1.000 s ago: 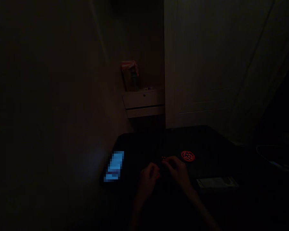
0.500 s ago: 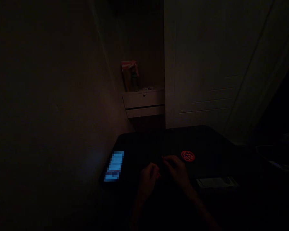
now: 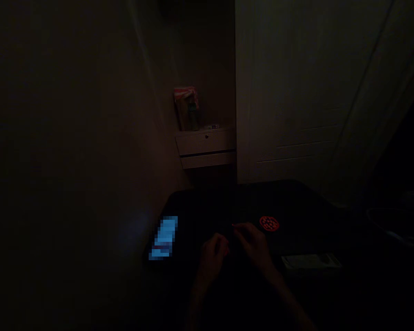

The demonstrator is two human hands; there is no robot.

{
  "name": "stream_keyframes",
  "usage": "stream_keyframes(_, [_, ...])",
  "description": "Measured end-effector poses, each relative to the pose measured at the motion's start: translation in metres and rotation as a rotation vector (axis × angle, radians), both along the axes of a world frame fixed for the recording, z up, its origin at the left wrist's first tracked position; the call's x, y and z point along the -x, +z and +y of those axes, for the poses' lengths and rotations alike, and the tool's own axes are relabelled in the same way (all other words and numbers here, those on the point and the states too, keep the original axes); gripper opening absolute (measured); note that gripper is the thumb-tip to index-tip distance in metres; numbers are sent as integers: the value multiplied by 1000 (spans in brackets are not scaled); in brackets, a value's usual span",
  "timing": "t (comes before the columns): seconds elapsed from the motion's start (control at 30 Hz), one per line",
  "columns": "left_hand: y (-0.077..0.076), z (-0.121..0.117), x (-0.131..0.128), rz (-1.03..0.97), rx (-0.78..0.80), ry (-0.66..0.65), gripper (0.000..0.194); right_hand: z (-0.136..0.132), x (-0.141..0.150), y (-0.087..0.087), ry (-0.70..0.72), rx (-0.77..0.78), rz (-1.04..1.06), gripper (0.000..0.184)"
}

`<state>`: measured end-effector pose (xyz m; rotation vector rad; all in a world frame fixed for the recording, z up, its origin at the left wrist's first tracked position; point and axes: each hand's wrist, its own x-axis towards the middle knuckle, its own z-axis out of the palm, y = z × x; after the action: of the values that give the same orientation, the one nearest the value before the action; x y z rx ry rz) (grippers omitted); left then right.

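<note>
Piece (image 3: 233,225), small and red, is left of the round dish (image 3: 261,225), at the right hand's (image 3: 251,239) fingertips; whether that grip holds it cannot be told. Expect it light, stiff and easily dropped: pinch opposite sides. Left hand (image 3: 212,250), farther left of the dish, is curled; darkness obscures its grip. Lit screen (image 3: 164,236), well left of the dish, lies on the bench (image 3: 227,202).

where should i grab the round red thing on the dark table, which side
Probably by its red rim, coming from the right: the round red thing appears to lie flat, and the right hand is close at its left. Whether its red spots are loose is too dark to tell.
</note>
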<state>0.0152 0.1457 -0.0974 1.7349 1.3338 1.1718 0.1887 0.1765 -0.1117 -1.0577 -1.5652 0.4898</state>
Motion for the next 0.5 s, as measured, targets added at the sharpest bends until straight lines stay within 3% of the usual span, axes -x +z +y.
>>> stream_keyframes(0.5, [3,-1,0,-4,13,-6,33,0,1,-1,-23,-8,2,23])
